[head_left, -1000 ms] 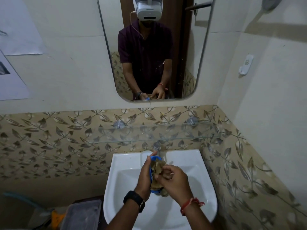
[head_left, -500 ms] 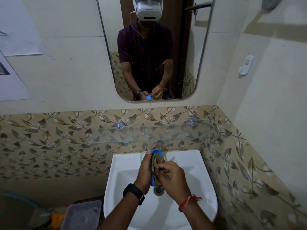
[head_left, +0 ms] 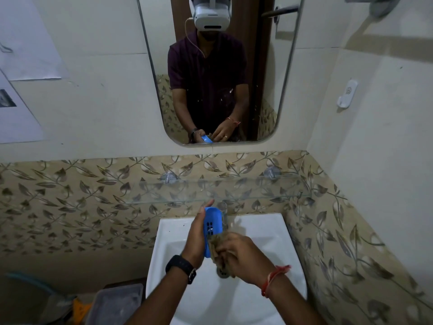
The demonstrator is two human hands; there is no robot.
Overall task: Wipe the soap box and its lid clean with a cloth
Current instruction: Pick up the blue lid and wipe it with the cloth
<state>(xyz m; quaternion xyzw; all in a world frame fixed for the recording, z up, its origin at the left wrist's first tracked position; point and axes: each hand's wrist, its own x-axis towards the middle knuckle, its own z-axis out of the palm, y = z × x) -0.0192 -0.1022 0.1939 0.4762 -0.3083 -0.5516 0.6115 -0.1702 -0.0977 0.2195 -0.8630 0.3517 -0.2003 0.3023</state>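
Above the white sink [head_left: 269, 233] my left hand [head_left: 195, 238] holds a blue soap box part [head_left: 212, 225] upright on its edge, with its slotted inner face turned to the right. My right hand [head_left: 243, 256] grips a crumpled brown cloth [head_left: 216, 248] and presses it against the lower end of the blue part. I cannot tell whether this piece is the box or its lid. No second piece shows.
A glass shelf [head_left: 210, 191] juts from the leaf-patterned wall just above the sink, with the tap [head_left: 223, 214] under it. A mirror [head_left: 215, 66] hangs higher up. A clear plastic container [head_left: 117, 303] sits low at the left. The right wall is close.
The cloth has slid down from the upper part of the blue piece to its lower end, baring the slotted face. Both hands have stayed over the sink.
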